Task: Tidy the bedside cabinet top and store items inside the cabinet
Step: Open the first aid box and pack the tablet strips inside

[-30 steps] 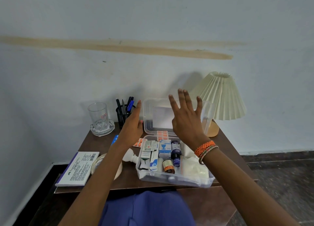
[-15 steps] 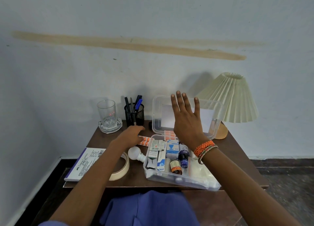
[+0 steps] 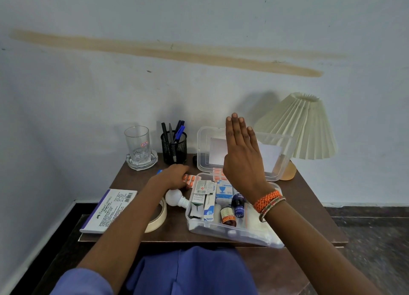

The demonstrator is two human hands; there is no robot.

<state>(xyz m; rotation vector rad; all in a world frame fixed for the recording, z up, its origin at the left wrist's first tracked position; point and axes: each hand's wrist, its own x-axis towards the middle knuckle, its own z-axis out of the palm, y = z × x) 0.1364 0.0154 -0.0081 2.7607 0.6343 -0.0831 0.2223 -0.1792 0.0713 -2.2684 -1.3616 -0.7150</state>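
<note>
One orange blister strip (image 3: 188, 178) lies on the cabinet top (image 3: 309, 206) beside the open medicine box (image 3: 230, 232); left hand (image 3: 171, 177) covers it, grip unclear. Right hand (image 3: 242, 161) hovers flat, empty. Light, thin, slippery: pinch its edges.

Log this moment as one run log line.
left hand: on orange pill strip | right hand: raised, open | medicine box: lid open | stage: tidying cabinet top
</note>
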